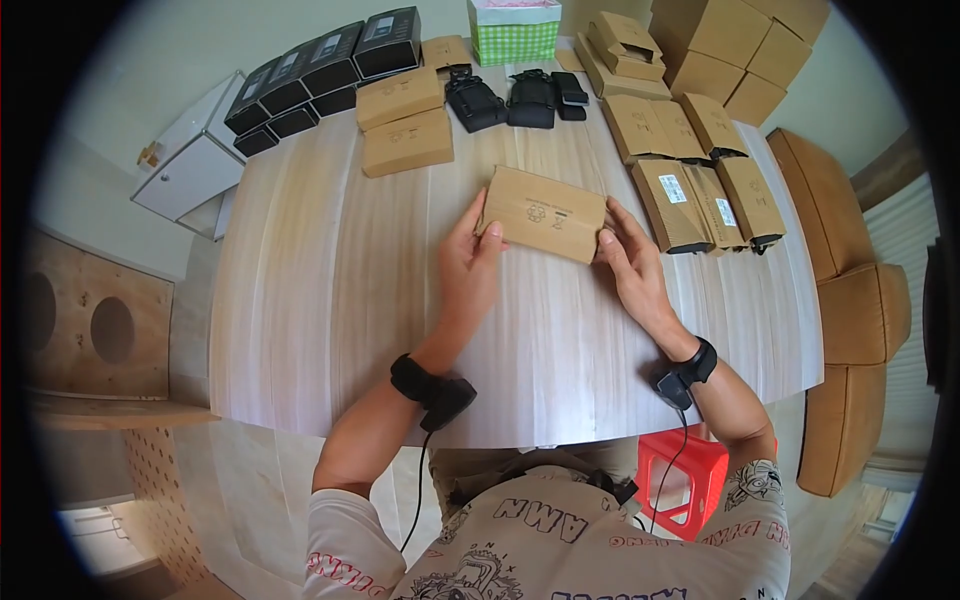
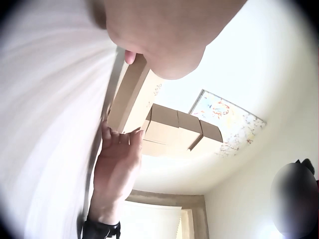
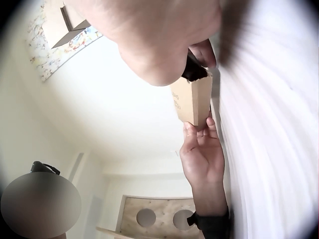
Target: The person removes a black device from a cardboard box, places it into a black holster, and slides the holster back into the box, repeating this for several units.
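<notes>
A small flat brown cardboard box (image 1: pixel 548 215) with printed recycling symbols is held at its two ends over the middle of the table. My left hand (image 1: pixel 470 262) grips the left end, its thumb on the top face. At the right end my right hand (image 1: pixel 638 278) holds the box between thumb and fingers. The right wrist view shows something black (image 3: pixel 194 69) at the box's end by the right hand, partly hidden by that hand. Low over the tabletop, the box's long side (image 2: pixel 130 94) shows in the left wrist view.
Brown boxes (image 1: pixel 690 205) lie in rows at the right, with larger cartons (image 1: pixel 740 50) behind. At the back are black pouch-like items (image 1: pixel 530 98), a green checked bag (image 1: pixel 515 38) and black boxes (image 1: pixel 330 60). Two brown boxes (image 1: pixel 408 142) lie left of them. A red stool (image 1: pixel 690 480) stands below the table's front edge.
</notes>
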Available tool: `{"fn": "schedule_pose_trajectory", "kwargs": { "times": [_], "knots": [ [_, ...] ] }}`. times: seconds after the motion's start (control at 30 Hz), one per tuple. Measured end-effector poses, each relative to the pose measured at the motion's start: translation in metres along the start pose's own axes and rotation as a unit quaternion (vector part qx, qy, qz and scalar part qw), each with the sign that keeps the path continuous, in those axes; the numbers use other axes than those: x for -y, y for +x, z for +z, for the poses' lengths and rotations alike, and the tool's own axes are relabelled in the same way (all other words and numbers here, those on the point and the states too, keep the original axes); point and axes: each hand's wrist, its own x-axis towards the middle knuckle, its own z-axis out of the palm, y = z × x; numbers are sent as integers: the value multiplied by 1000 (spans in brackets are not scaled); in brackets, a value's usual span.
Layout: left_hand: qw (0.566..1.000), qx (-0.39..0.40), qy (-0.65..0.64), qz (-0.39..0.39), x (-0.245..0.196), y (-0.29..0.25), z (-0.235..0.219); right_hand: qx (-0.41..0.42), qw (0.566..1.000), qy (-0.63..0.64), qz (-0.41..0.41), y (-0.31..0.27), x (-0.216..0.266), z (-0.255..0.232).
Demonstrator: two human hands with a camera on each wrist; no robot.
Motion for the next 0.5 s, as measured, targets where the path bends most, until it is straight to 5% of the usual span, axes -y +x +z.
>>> {"fn": "schedule_pose_trajectory", "kwargs": {
  "times": [0.13,0.23,0.5],
  "knots": [
    [999,-9,-19,-28,3,3,-4,-18,998,-53,-22,-1,9,1],
    [999,9,-16,-29,1,2,-4,14,897,-376,-232,3,14,-7],
    [999,45,4,-29,4,3,-2,92,866,-435,-228,-6,29,-1]
  ]
}}
